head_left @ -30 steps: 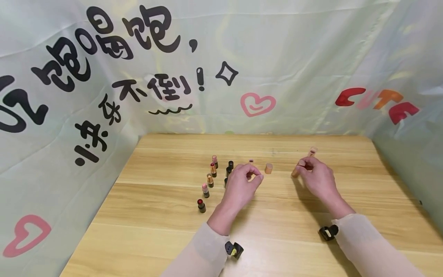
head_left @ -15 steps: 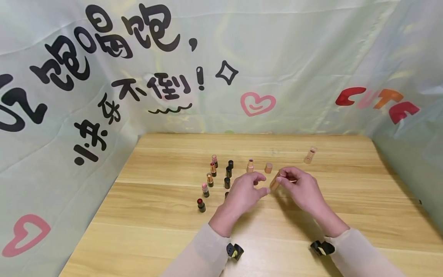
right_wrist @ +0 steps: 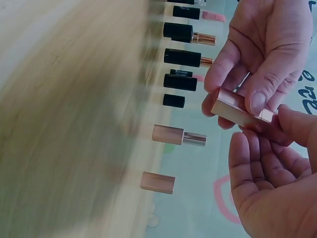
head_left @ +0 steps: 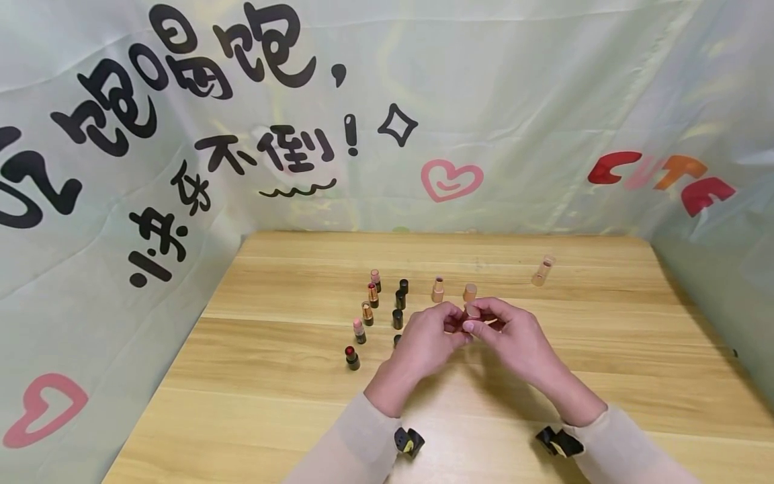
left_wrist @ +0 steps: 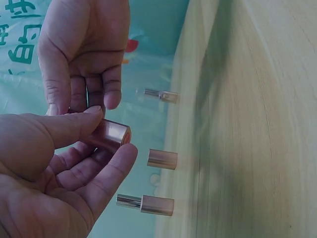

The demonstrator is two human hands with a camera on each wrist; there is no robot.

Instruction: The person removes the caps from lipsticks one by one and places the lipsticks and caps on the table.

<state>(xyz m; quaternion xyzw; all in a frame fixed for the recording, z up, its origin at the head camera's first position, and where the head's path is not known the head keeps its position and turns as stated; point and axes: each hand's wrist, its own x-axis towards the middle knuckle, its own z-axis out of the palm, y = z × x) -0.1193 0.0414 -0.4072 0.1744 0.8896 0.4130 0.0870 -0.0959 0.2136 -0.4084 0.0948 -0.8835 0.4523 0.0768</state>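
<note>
Both hands meet over the table around one closed rose-gold lipstick [head_left: 472, 311]. My left hand [head_left: 426, 339] pinches its base end between thumb and fingers, plainly seen on the lipstick tube [right_wrist: 233, 109] in the right wrist view. At the other end, my right hand [head_left: 517, 339] pinches the top with thumb and fingertips, covering much of it. Just beyond the hands stand an uncapped rose-gold lipstick [head_left: 438, 290] and a separate rose-gold cap [head_left: 470, 292], both upright.
Uncapped lipsticks [head_left: 367, 314] stand in a slanting row on the left, several in all. Beside them runs a row of black caps [head_left: 397, 319]. Farther right and back is a pink tube with a clear top [head_left: 542, 271]. Printed cloth [head_left: 520, 121] walls the wooden table [head_left: 254, 403].
My right hand has carried the rose-gold lipstick from the right toward the middle, and my left hand has come to grip its lower end. The standing lipsticks have not moved.
</note>
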